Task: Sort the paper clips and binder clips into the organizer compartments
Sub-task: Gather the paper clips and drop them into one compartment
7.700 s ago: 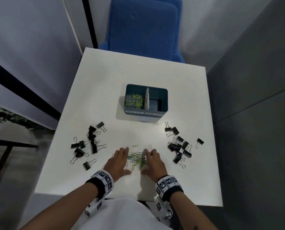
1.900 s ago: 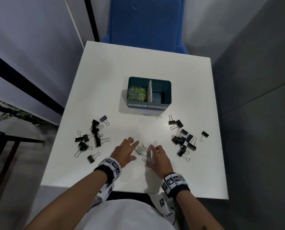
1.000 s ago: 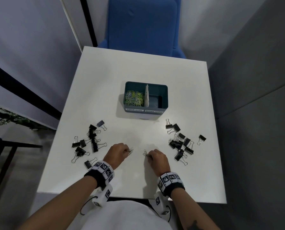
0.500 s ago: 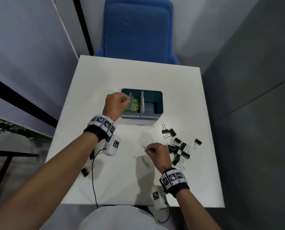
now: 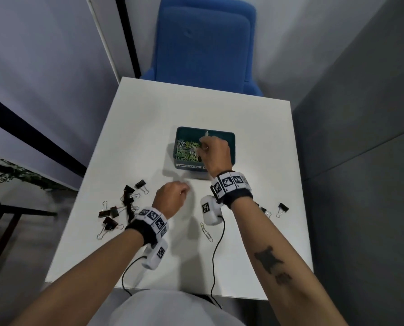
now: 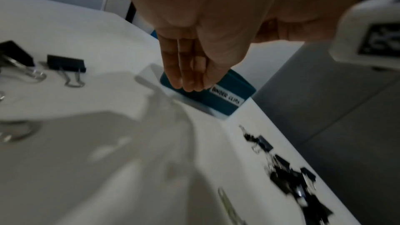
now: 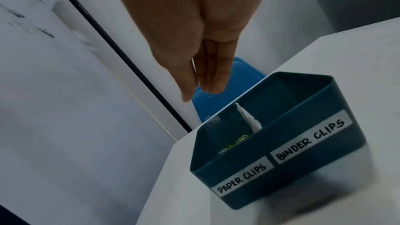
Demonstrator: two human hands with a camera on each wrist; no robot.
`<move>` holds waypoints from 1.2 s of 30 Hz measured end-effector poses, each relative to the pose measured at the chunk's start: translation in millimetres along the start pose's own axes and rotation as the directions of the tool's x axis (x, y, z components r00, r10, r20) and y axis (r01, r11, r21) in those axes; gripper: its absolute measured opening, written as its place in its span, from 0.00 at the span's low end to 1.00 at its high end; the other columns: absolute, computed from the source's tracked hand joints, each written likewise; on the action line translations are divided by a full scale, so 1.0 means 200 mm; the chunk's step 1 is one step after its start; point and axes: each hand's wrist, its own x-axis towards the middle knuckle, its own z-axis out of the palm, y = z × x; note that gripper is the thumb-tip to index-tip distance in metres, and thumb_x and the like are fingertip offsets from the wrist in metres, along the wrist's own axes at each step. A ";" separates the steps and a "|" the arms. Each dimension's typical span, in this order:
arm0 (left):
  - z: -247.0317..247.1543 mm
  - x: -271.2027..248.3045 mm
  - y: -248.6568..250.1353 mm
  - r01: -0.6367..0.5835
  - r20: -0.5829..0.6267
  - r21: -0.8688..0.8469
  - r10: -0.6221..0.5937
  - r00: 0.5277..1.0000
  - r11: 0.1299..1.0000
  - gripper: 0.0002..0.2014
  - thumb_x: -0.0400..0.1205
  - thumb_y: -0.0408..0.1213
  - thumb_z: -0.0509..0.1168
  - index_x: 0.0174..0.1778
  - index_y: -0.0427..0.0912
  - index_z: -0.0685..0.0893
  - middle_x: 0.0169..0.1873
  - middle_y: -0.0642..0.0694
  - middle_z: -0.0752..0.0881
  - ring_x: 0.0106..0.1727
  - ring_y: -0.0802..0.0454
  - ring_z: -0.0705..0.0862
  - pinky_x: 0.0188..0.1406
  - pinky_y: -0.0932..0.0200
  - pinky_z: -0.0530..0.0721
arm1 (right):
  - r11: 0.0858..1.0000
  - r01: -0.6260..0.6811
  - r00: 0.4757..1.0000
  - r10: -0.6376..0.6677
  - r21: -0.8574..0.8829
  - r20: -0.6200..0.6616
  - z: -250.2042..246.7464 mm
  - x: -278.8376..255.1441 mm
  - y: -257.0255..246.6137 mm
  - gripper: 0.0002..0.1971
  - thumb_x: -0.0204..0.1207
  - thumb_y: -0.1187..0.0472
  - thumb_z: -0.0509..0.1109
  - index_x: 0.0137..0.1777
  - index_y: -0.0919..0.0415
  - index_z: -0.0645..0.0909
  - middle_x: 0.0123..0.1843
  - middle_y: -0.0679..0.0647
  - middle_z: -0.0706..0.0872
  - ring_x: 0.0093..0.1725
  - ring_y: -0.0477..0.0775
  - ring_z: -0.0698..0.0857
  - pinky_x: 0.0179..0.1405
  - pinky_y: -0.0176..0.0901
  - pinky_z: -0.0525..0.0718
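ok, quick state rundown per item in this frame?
organizer: upright; left compartment holds paper clips, right one's contents hidden
paper clips: heaped in the left compartment
stray paper clip: flat on the table
binder clips: scattered loose, unsorted
right hand: over the organizer, fingers together
left hand: above the table, holding nothing

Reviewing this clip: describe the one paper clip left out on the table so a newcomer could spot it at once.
Start at the teal organizer in the middle of the white table, then come straight toward the person's near edge. Just below the white wrist camera lies the stray paper clip, flat on bare tabletop. It is pale, thin bent wire, unlike the chunky black binder clips piled to either side.
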 end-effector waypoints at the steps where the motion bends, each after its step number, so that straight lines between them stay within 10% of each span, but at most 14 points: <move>1: 0.03 -0.03 0.00 0.000 0.052 0.038 -0.002 0.999 0.999 0.11 0.80 0.31 0.65 0.52 0.46 0.89 0.50 0.48 0.90 0.46 0.46 0.87 0.45 0.53 0.85 | 1.000 -0.005 1.000 0.005 -0.008 -0.002 0.00 0.00 0.01 0.09 0.72 0.60 0.78 0.46 0.65 0.86 0.40 0.57 0.87 0.39 0.55 0.84 0.39 0.47 0.84; 7: 0.20 -0.17 0.03 -0.164 0.360 0.231 0.072 0.930 0.959 0.18 0.82 0.38 0.62 0.69 0.42 0.77 0.63 0.43 0.78 0.66 0.43 0.75 0.54 0.44 0.81 | 0.993 -0.085 0.984 0.097 -0.079 0.151 0.06 -0.28 0.26 0.03 0.75 0.61 0.74 0.42 0.59 0.86 0.39 0.54 0.89 0.39 0.55 0.87 0.41 0.47 0.87; 14: 0.43 -0.28 0.00 -0.363 0.512 0.279 0.182 0.839 0.889 0.34 0.57 0.42 0.84 0.59 0.41 0.83 0.55 0.42 0.83 0.50 0.44 0.83 0.22 0.60 0.82 | 0.949 -0.240 0.901 0.297 -0.207 0.316 0.15 -0.79 0.60 0.08 0.75 0.57 0.74 0.52 0.57 0.88 0.46 0.53 0.91 0.44 0.52 0.88 0.48 0.47 0.88; 21: 0.55 -0.30 0.02 -0.546 0.515 0.337 0.335 0.789 0.767 0.26 0.52 0.29 0.81 0.45 0.43 0.83 0.44 0.48 0.79 0.44 0.49 0.77 0.16 0.60 0.75 | 0.940 -0.205 0.891 0.295 -0.274 0.345 0.28 -1.13 0.61 0.08 0.73 0.59 0.70 0.51 0.52 0.85 0.47 0.52 0.83 0.43 0.55 0.84 0.37 0.42 0.78; 29: 0.49 -0.36 -0.02 -0.421 0.400 0.306 0.286 0.871 0.854 0.20 0.53 0.27 0.80 0.34 0.46 0.81 0.35 0.50 0.78 0.34 0.52 0.80 0.16 0.60 0.74 | 0.942 -0.155 0.925 0.244 -0.297 0.290 0.37 -1.13 0.54 0.05 0.75 0.60 0.70 0.39 0.57 0.86 0.37 0.53 0.81 0.37 0.57 0.83 0.27 0.45 0.78; 36: 0.47 -0.38 -0.08 -0.234 0.340 0.312 0.122 0.932 0.921 0.15 0.64 0.27 0.78 0.31 0.47 0.79 0.31 0.50 0.78 0.32 0.48 0.80 0.17 0.55 0.79 | 0.933 -0.225 0.887 0.316 -0.282 0.336 0.36 -1.09 0.54 0.08 0.78 0.60 0.65 0.47 0.57 0.86 0.46 0.53 0.85 0.45 0.59 0.85 0.40 0.48 0.82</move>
